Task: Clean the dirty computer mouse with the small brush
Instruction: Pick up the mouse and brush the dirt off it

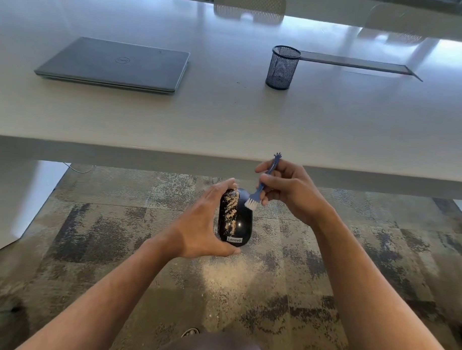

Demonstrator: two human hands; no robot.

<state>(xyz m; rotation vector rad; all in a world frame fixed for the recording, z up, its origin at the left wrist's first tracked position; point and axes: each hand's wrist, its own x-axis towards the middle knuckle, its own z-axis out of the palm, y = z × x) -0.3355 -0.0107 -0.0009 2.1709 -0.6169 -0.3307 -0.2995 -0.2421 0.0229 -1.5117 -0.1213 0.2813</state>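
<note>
My left hand (200, 226) grips a black computer mouse (238, 225) by its ends, held over the carpet in front of the desk edge. Tan crumbs cover the mouse's left half; its right half looks glossy and bare. A white label sits at its near end. My right hand (289, 192) pinches a small blue brush (261, 187) by its handle. The white bristles touch the top right of the mouse near its far end.
The white desk (226, 117) spans the view ahead, with a shut grey laptop (116, 64) at its left and a black mesh pen cup (282, 68) at its right. A pale patch of fallen crumbs (229, 274) lies on the patterned carpet below the mouse.
</note>
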